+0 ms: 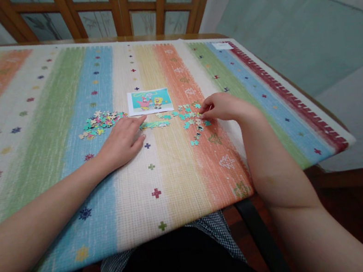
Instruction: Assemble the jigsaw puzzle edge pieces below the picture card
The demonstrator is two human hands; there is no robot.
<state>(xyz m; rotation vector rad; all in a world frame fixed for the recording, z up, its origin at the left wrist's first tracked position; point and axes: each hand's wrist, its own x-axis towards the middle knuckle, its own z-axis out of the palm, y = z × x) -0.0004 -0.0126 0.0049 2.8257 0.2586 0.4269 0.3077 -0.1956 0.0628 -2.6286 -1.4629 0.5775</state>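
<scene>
My left hand (126,137) lies on the tablecloth with its fingers stretched out, and it holds nothing. Its fingertips are beside a short joined strip of jigsaw puzzle pieces (155,124). Left of that hand is a heap of loose puzzle pieces (98,123), partly hidden behind it. My right hand (220,106) is closed in a pinch on a puzzle piece at the right-hand group of loose pieces (187,115); the fingers cover most of that piece. Just beyond the strip lies a printed reference picture (150,101) with cartoon figures on a turquoise ground.
A striped, patterned tablecloth (137,186) covers the table. A small white paper (222,46) lies near its far right corner. Wood-framed glass doors (116,6) stand behind the table, and a pale green panel (275,30) is at the right.
</scene>
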